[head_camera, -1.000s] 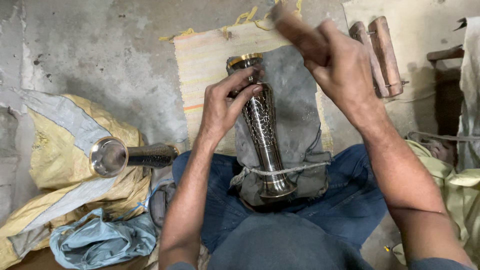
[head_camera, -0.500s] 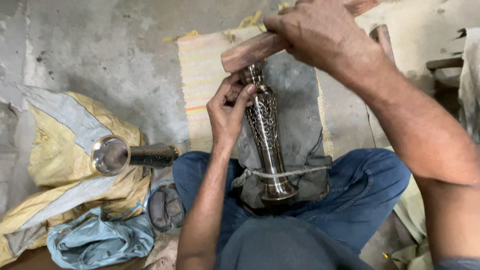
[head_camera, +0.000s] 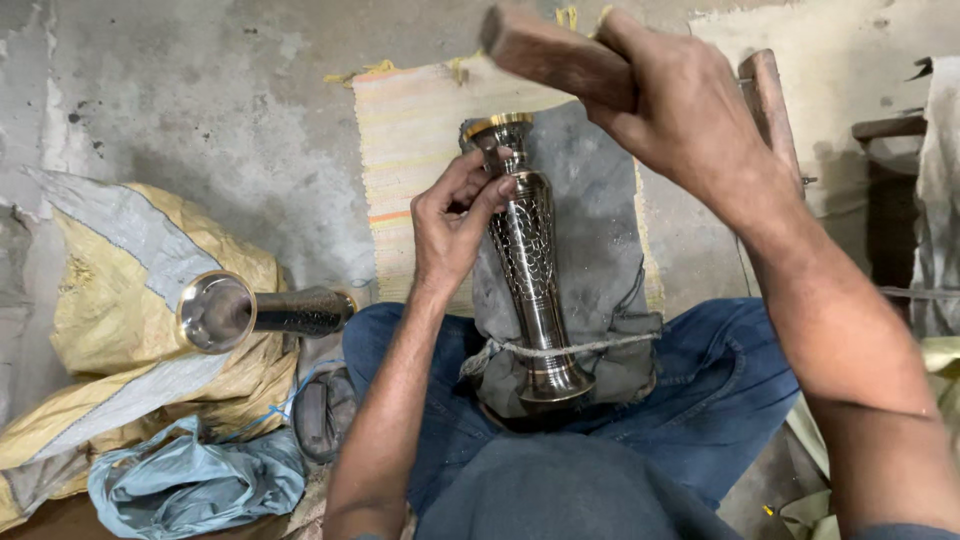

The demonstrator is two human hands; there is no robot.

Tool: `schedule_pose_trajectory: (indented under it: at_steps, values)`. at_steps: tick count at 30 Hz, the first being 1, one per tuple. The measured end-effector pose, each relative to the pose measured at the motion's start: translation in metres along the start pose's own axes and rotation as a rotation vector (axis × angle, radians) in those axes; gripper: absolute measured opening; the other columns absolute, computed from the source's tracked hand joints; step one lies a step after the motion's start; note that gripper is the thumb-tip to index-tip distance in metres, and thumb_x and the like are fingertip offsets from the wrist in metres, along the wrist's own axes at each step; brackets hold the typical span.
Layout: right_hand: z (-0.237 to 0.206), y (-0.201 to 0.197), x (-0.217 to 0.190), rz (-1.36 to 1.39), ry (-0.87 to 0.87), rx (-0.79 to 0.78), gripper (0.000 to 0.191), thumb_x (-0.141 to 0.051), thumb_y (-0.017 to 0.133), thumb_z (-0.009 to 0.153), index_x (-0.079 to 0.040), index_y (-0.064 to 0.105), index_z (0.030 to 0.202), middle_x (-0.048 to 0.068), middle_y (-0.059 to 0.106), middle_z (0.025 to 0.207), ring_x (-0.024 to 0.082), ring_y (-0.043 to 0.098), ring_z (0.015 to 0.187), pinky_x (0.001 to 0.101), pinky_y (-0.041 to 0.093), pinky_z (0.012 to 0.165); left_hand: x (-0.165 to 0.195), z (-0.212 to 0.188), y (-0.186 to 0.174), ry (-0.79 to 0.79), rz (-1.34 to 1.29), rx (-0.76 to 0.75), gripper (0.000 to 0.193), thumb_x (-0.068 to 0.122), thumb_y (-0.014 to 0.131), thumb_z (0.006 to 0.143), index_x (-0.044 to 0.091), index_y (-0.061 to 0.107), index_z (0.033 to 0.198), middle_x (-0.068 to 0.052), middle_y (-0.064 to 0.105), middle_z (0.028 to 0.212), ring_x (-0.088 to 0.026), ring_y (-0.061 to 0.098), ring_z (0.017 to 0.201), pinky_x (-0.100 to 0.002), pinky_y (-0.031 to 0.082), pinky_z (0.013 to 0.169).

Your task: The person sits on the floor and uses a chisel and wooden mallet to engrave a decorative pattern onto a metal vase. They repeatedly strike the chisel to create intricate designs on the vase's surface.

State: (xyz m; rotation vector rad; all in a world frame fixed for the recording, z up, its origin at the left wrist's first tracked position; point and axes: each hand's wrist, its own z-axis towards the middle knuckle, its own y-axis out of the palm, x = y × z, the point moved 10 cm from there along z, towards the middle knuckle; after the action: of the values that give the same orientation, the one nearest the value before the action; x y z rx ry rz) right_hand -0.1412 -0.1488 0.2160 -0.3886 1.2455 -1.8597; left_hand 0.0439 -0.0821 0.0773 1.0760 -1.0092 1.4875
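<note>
Left hand — fingers curled, fingertips pinched against the upper body of the vase, just below its neck. Something small may be held between fingertips and metal; too small to tell. The vase is tall, dark and patterned, with a gold-coloured rim; it lies lengthwise directly under the left hand, rim pointing away from the person, foot toward the lap. A cord runs across it just above the foot, well below the left hand, binding it to the grey pad underneath. The pad rests on the person's legs in blue jeans.

Right hand — closed tight round a wooden mallet, raised above and beyond the left hand; the mallet's blurred end sits above the vase's rim, not touching it. Behind the right hand, a second wooden handle lies on the floor.

Beyond both hands: a pale striped mat on the grey concrete floor.

To the left of the left hand, well apart — a second vase on its side, open mouth toward the camera, resting on a yellow sack. Nearer the person than that, a crumpled pale blue cloth.
</note>
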Motion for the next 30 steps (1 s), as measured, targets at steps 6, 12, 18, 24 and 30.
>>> schedule_pose_trajectory:
  at_steps: [6, 12, 18, 24, 30]
  values:
    - [-0.018, -0.007, -0.004, -0.033, 0.052, 0.032, 0.034, -0.011, 0.085, 0.093, -0.002, 0.058, 0.112, 0.016, 0.067, 0.094, 0.036, 0.070, 0.093, 0.0470, 0.055, 0.082, 0.007, 0.006, 0.004, -0.009, -0.017, -0.038, 0.036, 0.011, 0.075, 0.099, 0.002, 0.067, 0.133, -0.006, 0.076, 0.086, -0.009, 0.071, 0.079, -0.026, 0.061, 0.072]
    - [-0.029, -0.001, -0.004, -0.183, 0.074, -0.020, 0.039, -0.008, 0.084, 0.083, -0.003, 0.058, 0.111, 0.015, 0.066, 0.093, 0.035, 0.068, 0.092, 0.0477, 0.050, 0.081, 0.015, 0.012, 0.010, 0.030, 0.140, -0.168, 0.037, 0.015, 0.078, 0.097, 0.007, 0.069, 0.132, -0.006, 0.081, 0.096, -0.011, 0.076, 0.085, -0.029, 0.060, 0.078]
    - [-0.058, 0.014, 0.016, -0.142, 0.145, -0.006, 0.034, -0.008, 0.084, 0.090, -0.004, 0.059, 0.114, 0.010, 0.067, 0.089, 0.026, 0.068, 0.085, 0.0472, 0.054, 0.088, 0.025, 0.022, 0.020, 0.173, 0.286, -0.341, 0.036, 0.021, 0.079, 0.096, 0.009, 0.071, 0.128, -0.010, 0.078, 0.112, -0.019, 0.078, 0.097, -0.035, 0.063, 0.084]
    - [-0.084, 0.027, 0.029, -0.070, 0.262, 0.055, 0.027, -0.005, 0.083, 0.094, -0.005, 0.059, 0.107, 0.010, 0.068, 0.090, 0.024, 0.069, 0.081, 0.0421, 0.055, 0.073, 0.025, 0.018, 0.028, 0.208, 0.358, -0.467, 0.035, 0.021, 0.078, 0.094, 0.011, 0.072, 0.127, -0.009, 0.078, 0.117, -0.021, 0.078, 0.103, -0.037, 0.065, 0.088]
    - [-0.085, 0.020, 0.019, 0.133, 0.269, 0.156, 0.027, -0.002, 0.081, 0.091, -0.001, 0.062, 0.110, 0.014, 0.069, 0.098, 0.029, 0.070, 0.096, 0.0414, 0.057, 0.080, 0.022, 0.019, 0.014, 0.070, 0.055, -0.338, 0.034, 0.012, 0.075, 0.098, 0.008, 0.069, 0.131, -0.008, 0.077, 0.121, -0.019, 0.076, 0.110, -0.035, 0.066, 0.092]
